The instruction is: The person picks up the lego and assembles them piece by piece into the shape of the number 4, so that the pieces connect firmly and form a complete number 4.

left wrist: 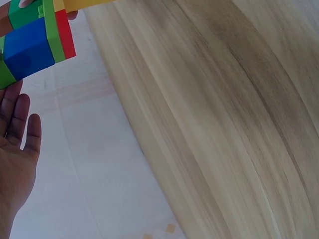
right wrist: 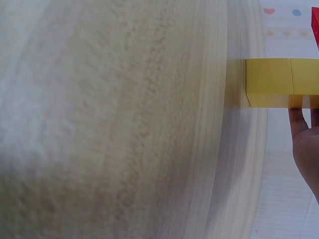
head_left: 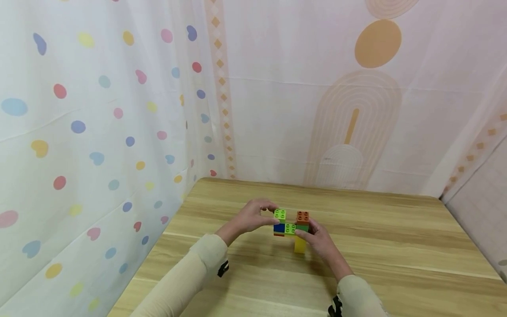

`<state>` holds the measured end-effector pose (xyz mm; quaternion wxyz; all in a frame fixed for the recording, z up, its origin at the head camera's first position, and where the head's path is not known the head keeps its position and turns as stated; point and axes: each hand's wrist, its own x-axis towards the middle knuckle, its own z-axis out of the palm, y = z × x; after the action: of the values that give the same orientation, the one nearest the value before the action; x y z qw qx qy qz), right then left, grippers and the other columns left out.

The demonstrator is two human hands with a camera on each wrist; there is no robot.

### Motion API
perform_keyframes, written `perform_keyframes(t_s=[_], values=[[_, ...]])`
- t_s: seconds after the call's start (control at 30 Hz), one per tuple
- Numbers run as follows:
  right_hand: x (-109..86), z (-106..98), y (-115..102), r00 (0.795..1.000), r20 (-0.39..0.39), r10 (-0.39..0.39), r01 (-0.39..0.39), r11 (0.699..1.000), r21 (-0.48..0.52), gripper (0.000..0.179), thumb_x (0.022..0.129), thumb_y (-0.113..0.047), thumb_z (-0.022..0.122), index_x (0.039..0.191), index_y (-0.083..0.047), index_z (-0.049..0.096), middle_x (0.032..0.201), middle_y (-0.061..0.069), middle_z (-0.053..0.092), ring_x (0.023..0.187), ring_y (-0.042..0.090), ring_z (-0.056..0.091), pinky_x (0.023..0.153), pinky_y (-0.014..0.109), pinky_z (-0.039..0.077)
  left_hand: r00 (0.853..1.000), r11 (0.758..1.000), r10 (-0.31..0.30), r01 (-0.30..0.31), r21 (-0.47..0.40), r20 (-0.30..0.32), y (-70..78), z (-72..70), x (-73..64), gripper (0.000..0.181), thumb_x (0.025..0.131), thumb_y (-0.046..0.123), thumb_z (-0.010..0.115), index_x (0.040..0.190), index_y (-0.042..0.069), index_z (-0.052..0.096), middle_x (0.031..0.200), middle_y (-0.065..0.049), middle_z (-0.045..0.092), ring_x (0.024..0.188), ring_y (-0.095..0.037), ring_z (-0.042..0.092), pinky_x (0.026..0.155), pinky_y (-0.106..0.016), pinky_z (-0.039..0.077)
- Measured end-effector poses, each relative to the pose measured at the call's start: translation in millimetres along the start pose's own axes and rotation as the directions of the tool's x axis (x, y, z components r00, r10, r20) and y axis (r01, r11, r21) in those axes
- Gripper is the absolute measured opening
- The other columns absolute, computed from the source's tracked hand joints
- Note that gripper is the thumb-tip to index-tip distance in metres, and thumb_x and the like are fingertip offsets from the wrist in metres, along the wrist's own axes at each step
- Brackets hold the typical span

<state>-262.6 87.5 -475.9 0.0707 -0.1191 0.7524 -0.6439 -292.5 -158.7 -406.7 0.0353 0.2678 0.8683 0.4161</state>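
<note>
A structure of toy building bricks is held between both hands in the head view. Its right column has a brown-orange brick (head_left: 303,217) on top, a green one below and yellow bricks (right wrist: 271,79) at the bottom. A lime bridging brick (head_left: 290,228) joins it to a blue brick (head_left: 279,228) with a red brick (left wrist: 66,35) underneath. On the blue brick sits another lime brick (head_left: 280,215), pinched between thumb and fingers of my left hand (head_left: 253,216). My right hand (head_left: 319,239) grips the right column, thumb in front and fingers partly hidden behind.
The structure is over a wood-grain table (head_left: 380,246). A white curtain with coloured dots (head_left: 99,132) hangs along the left side, and a patterned curtain (head_left: 277,110) hangs behind the table's far edge.
</note>
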Motion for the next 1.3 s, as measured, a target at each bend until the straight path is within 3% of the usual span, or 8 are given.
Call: perform_keyframes(t_s=[0.17,0.3,0.43,0.57,0.7,0.9,1.3], values=[[0.3,-1,-1,1.000,-0.005,-0.001,0.001,1.000,-0.002,0.046,0.096,-0.023,0.068,0.135,-0.002,0.057,0.118,0.009,0.063,0.097,0.019,0.054,0.083,0.031,0.045,1.000,0.999,0.010,-0.009,0.036,-0.010,0.5,0.3,1.1,0.029,0.085,0.029,0.081,0.111,0.018,0.074,0.103,0.010,0.065,0.102,-0.014,0.057,0.097,-0.049,0.044],[0.8,-1,1,1.000,0.000,0.000,0.000,1.000,0.003,0.046,0.096,-0.022,0.068,0.135,-0.002,0.056,0.118,0.010,0.063,0.097,0.019,0.054,0.083,0.032,0.045,1.000,1.000,0.001,-0.001,0.005,-0.008,-1.6,1.2,0.1,0.032,0.084,0.028,0.081,0.112,0.016,0.073,0.103,0.008,0.065,0.103,-0.023,0.058,0.097,-0.050,0.044],[1.0,0,3,1.000,0.002,-0.003,0.003,1.000,0.005,0.046,0.096,-0.022,0.067,0.136,-0.002,0.055,0.118,0.010,0.063,0.096,0.019,0.053,0.082,0.033,0.045,1.000,0.999,-0.028,0.029,-0.032,0.011,-6.0,3.6,-4.0,0.050,0.084,0.026,0.082,0.128,0.010,0.066,0.113,0.001,0.065,0.112,-0.033,0.056,0.100,-0.052,0.041],[0.2,2,3,1.000,0.003,-0.002,0.002,1.000,0.010,0.047,0.096,-0.021,0.068,0.137,-0.002,0.055,0.118,0.010,0.063,0.096,0.019,0.053,0.083,0.033,0.046,0.999,0.997,-0.051,0.052,-0.058,0.018,-10.7,5.9,-8.1,0.063,0.084,0.027,0.081,0.138,0.006,0.057,0.122,-0.004,0.064,0.118,-0.035,0.054,0.102,-0.053,0.039],[0.0,2,3,1.000,-0.006,0.004,-0.004,1.000,0.006,0.048,0.095,-0.023,0.069,0.136,-0.003,0.056,0.118,0.010,0.063,0.097,0.020,0.054,0.083,0.032,0.045,0.999,0.996,-0.042,0.041,-0.079,-0.001,-12.0,7.4,-8.8,0.053,0.086,0.029,0.079,0.132,0.009,0.062,0.121,-0.003,0.065,0.118,-0.035,0.054,0.101,-0.052,0.041],[0.9,1,4,1.000,-0.006,0.000,0.000,1.000,-0.003,0.048,0.096,-0.024,0.068,0.136,-0.002,0.056,0.120,0.010,0.063,0.100,0.019,0.055,0.085,0.030,0.046,0.999,0.998,-0.047,0.047,-0.041,0.008,-9.9,10.0,-6.8,0.030,0.091,0.034,0.074,0.116,0.017,0.071,0.109,0.008,0.065,0.108,-0.022,0.059,0.095,-0.041,0.045],[0.2,0,2,1.000,-0.013,-0.002,0.002,1.000,-0.009,0.047,0.096,-0.024,0.068,0.137,-0.003,0.056,0.120,0.010,0.063,0.100,0.020,0.055,0.085,0.029,0.046,1.000,1.000,-0.027,0.027,-0.013,-0.013,-9.3,12.6,-6.2,0.025,0.092,0.035,0.072,0.113,0.020,0.072,0.105,0.012,0.065,0.100,-0.011,0.057,0.093,-0.039,0.045]])
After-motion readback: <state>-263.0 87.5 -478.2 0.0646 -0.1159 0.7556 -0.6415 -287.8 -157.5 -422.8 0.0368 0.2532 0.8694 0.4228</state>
